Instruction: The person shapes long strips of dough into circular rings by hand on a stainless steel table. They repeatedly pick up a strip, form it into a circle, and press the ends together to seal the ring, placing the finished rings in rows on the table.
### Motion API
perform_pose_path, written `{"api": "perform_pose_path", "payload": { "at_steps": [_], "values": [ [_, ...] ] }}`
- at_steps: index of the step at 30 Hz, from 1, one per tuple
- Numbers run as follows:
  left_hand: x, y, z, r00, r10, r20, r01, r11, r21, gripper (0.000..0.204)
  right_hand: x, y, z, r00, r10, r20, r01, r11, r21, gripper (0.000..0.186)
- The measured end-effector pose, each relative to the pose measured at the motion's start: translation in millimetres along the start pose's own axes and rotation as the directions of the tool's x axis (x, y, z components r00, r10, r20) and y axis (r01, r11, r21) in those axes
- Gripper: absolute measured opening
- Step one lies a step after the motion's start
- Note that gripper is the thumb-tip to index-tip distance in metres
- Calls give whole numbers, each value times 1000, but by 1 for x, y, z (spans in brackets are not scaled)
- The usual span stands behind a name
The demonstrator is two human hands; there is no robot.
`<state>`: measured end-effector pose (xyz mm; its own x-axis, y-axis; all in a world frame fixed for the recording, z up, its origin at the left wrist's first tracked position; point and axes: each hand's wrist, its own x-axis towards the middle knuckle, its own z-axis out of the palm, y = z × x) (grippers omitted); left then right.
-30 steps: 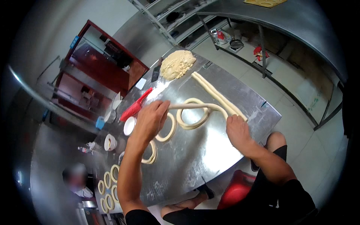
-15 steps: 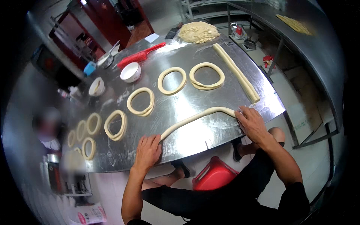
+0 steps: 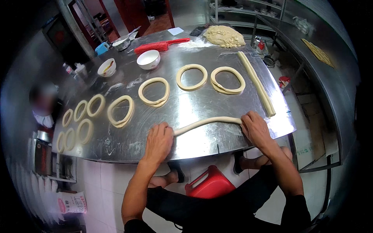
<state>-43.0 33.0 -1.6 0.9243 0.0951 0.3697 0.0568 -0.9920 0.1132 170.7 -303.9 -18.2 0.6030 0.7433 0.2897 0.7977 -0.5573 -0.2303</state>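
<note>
A pale dough rope (image 3: pixel 206 121) lies near the table's front edge, gently bowed. My left hand (image 3: pixel 160 136) covers its left end, fingers curled down onto it; my right hand (image 3: pixel 252 126) grips the right end the same way. Behind them, dough rings lie in a spread across the steel table, among them one at the middle (image 3: pixel 190 86), a twisted one (image 3: pixel 227 90) and several smaller ones (image 3: pixel 95 113) at the left. A longer double strip of dough (image 3: pixel 256 84) stretches along the right side.
At the back are a dough heap (image 3: pixel 223 35), red brush (image 3: pixel 157 47), white bowls (image 3: pixel 149 62) and bottles (image 3: pixel 70 70). A steel counter (image 3: pixel 322 85) stands right, a red stool (image 3: pixel 208 188) below the table. A blurred person (image 3: pixel 44 105) is at left.
A second ago the rope arched across the rings between my hands; now it lies nearer the front edge, both hands lower relative to the table. The view has also swung round.
</note>
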Motion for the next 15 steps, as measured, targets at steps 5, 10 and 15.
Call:
{"api": "perform_pose_path", "payload": {
  "at_steps": [5,10,15],
  "values": [
    [-2,27,-28,971,-58,233,94,985,-145,41,-7,-21,-11,997,10,78,-21,991,133,35],
    [32,56,18,990,-42,137,60,990,-127,34,22,-50,14,998,-28,51,23,994,105,34],
    [75,29,53,976,-213,52,214,976,-28,24,80,-59,43,997,74,24,-76,994,76,35]
  ]
}}
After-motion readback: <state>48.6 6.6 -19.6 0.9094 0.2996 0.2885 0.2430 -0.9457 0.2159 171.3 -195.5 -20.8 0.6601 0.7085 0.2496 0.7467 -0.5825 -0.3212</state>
